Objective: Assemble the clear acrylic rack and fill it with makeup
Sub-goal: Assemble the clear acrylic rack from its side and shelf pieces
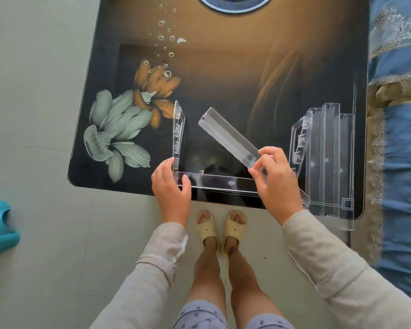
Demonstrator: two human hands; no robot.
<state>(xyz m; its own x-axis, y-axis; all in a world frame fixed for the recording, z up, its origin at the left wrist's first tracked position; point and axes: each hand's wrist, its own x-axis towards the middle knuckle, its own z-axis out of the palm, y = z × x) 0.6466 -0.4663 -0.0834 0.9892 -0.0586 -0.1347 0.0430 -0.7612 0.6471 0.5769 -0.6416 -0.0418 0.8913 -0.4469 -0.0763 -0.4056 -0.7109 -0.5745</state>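
A teal plastic object (0, 227) is seen lying on the pale tiled floor (33, 91) at the far left. On the dark table (223, 67), printed with flowers (128, 119) and bubbles, an upright clear side panel (178, 131) is being steadied at its near end by the left hand (172, 186), fingers clamped on it where it meets a clear shelf strip (221, 182) lying along the near edge. A second clear strip (228, 138) is being held tilted above the table, pinched by the right hand (274, 179). Remaining acrylic pieces (325, 157) are stacked at the right, beside blue lace-trimmed bedding (399, 115).
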